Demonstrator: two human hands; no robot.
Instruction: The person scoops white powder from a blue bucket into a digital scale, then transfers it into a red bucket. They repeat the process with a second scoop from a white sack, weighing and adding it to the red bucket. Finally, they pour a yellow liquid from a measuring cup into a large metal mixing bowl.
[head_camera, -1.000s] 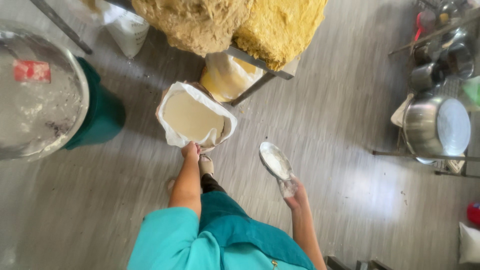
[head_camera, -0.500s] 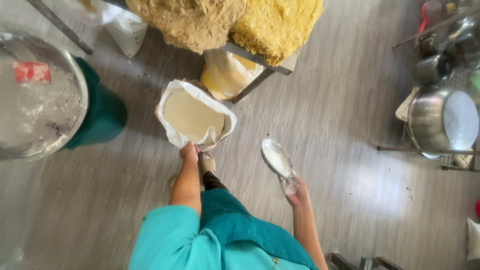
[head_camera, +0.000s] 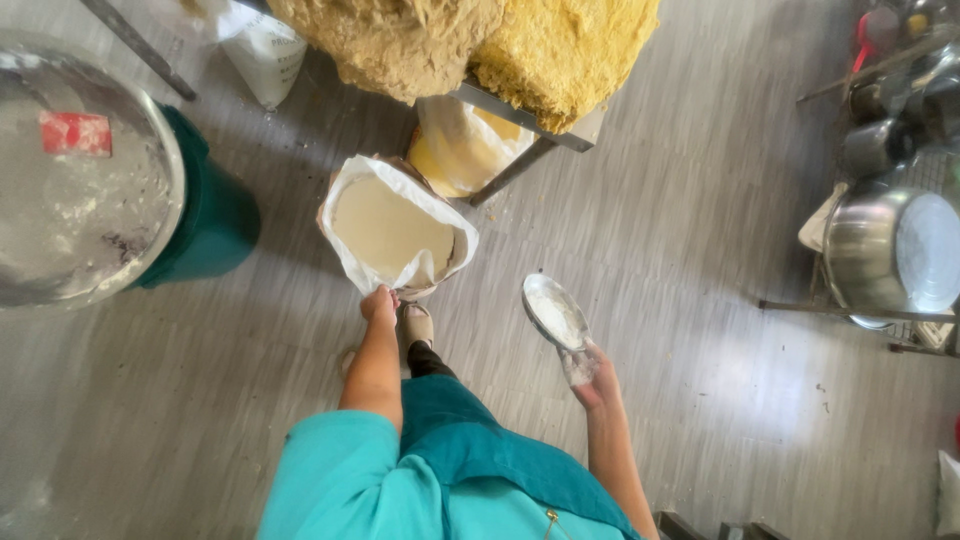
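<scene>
Centre of frame: open white sack of pale flour (head_camera: 395, 228), soft and heavy, best gripped at rolled rim. Left hand (head_camera: 379, 303) clenched on that rim. Right hand (head_camera: 590, 378) grasping shallow floury metal scoop (head_camera: 555, 312), light, rigid.

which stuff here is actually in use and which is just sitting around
In use: left hand gripping the rim of the open flour sack; right hand holding a floury metal scoop.

Lying about: green bin, big steel bowl, dough heaps, steel pot.
</scene>
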